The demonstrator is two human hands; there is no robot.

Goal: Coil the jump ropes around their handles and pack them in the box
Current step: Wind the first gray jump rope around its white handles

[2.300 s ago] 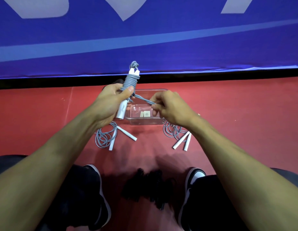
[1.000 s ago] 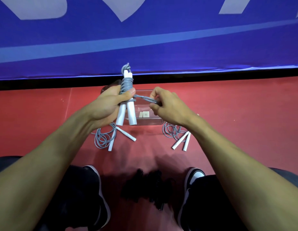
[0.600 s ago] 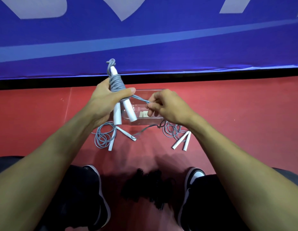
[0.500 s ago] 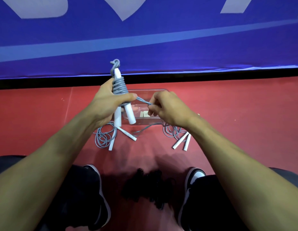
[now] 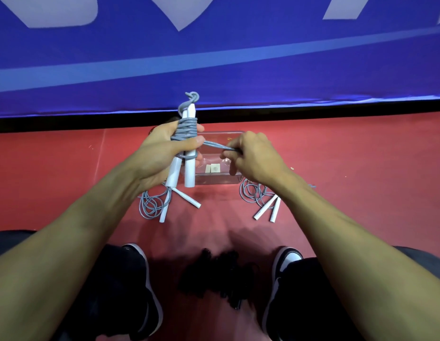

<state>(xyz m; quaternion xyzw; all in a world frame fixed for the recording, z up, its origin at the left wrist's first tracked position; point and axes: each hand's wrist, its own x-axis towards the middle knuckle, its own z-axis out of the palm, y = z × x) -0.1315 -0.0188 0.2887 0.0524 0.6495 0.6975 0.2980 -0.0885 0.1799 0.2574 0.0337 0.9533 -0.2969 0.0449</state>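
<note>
Your left hand [image 5: 162, 153] grips the upright white handles [image 5: 185, 168] with grey rope [image 5: 187, 131] coiled around, your right hand [image 5: 251, 156] pinches its free strand above the clear box [image 5: 221, 178] on the red floor [image 5: 361, 168]; box labels unreadable.

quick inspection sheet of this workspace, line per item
surface: red floor, bare where visible
job's things: held rope coiled round its two white handles; clear box holds no rope; left loose rope and right loose rope uncoiled beside it
clutter: black bundle between the shoes
grippers: left hand grips the handles; right hand pinches the rope tail
cables: nothing seen
surroundings: blue banner behind
</note>
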